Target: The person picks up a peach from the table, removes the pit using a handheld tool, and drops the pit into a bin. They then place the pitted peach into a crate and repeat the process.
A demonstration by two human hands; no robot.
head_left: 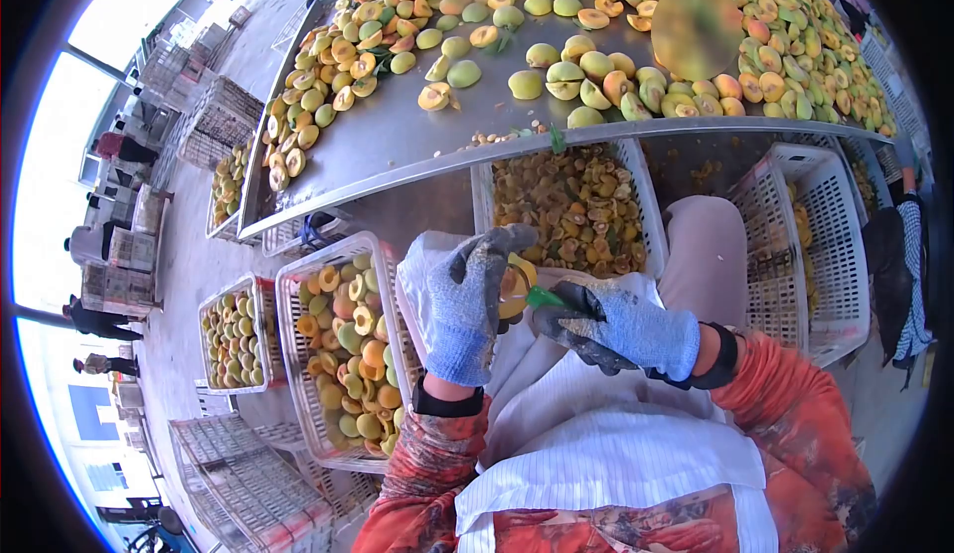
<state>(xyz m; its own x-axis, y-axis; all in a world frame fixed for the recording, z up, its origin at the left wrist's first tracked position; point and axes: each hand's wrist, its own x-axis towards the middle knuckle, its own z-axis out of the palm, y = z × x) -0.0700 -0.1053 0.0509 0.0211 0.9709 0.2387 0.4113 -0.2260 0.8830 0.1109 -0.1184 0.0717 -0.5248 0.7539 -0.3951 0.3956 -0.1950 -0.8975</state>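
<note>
My left hand, in a blue-grey work glove, is closed around a cut yellow peach over my lap. The fingers cover much of the fruit. Facing it, my right hand, gloved the same way, grips a small green-handled tool. The tool's green end points at the peach; its working tip is too small to make out. Just beyond both hands, a white crate under the table edge holds brownish fruit scraps and pits.
A metal table carries many halved and whole peaches. Left of my legs stand a crate of peach halves and another fruit crate. A white basket is at right. Stacked crates and several people are farther left.
</note>
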